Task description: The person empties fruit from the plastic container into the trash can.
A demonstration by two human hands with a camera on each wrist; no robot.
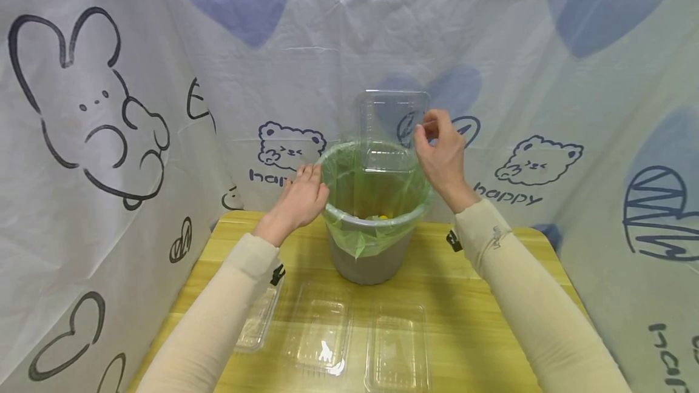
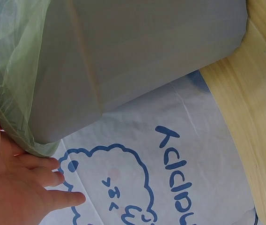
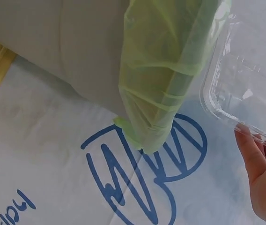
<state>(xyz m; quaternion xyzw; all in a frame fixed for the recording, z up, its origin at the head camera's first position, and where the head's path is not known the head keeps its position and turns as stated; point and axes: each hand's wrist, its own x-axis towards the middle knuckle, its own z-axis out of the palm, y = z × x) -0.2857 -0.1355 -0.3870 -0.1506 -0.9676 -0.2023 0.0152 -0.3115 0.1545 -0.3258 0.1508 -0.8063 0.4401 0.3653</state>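
Note:
A grey trash bin (image 1: 367,264) stands on the table, lined with a pale green plastic bag (image 1: 357,236) folded over its rim. Above the bin's mouth, my right hand (image 1: 443,153) pinches the edge of a clear plastic container (image 1: 390,129), which is held upright and partly over the opening. In the right wrist view the container (image 3: 247,89) is in the fingertips, apart from the bag. My left hand (image 1: 302,196) rests at the bin's left rim with its fingers extended. The left wrist view shows the fingers (image 2: 60,199) loosely spread beside the bag's edge.
Several clear plastic containers lie on the wooden table (image 1: 469,320): one by the left forearm (image 1: 255,326), one in the middle (image 1: 322,338) and one to its right (image 1: 397,350). A small yellow item (image 1: 383,217) shows inside the bin. White printed sheets (image 1: 338,29) surround the table.

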